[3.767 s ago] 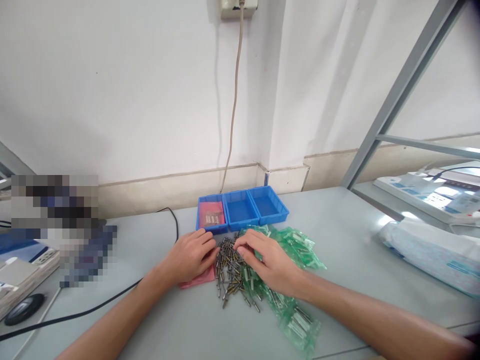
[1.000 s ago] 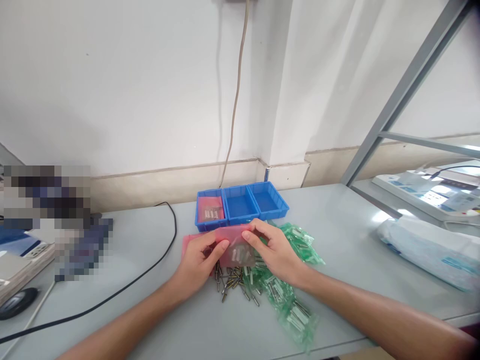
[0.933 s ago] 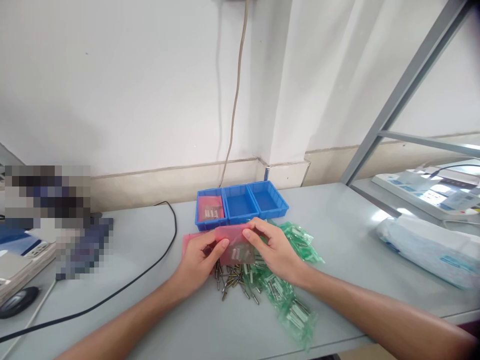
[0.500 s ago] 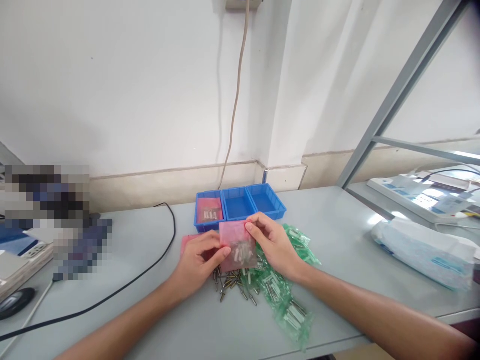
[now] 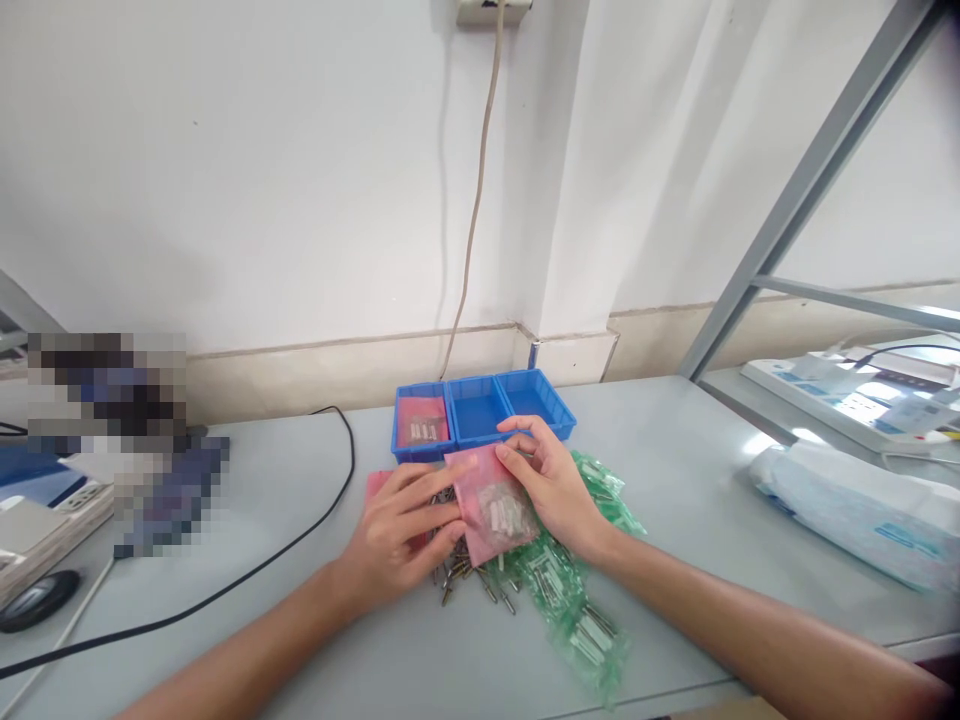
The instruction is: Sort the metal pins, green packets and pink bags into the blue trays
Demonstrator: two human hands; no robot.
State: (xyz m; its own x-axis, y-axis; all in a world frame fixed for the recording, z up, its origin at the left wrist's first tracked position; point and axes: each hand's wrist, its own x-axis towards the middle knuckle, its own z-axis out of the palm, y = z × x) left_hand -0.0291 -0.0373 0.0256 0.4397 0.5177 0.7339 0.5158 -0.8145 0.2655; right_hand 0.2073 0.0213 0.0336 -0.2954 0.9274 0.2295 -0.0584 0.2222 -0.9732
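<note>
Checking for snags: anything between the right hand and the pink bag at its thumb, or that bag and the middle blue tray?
Nothing visible separates right hand and pink bag. In this view, right fingers overlap the front of the middle blue tray.

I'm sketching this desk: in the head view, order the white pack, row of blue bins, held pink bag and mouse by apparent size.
1. White pack
2. Row of blue bins
3. Held pink bag
4. Mouse

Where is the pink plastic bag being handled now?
In the head view, the pink plastic bag is below centre, slightly right, between left hand and right hand, over loose metal pins, in front of the blue bins.
</note>
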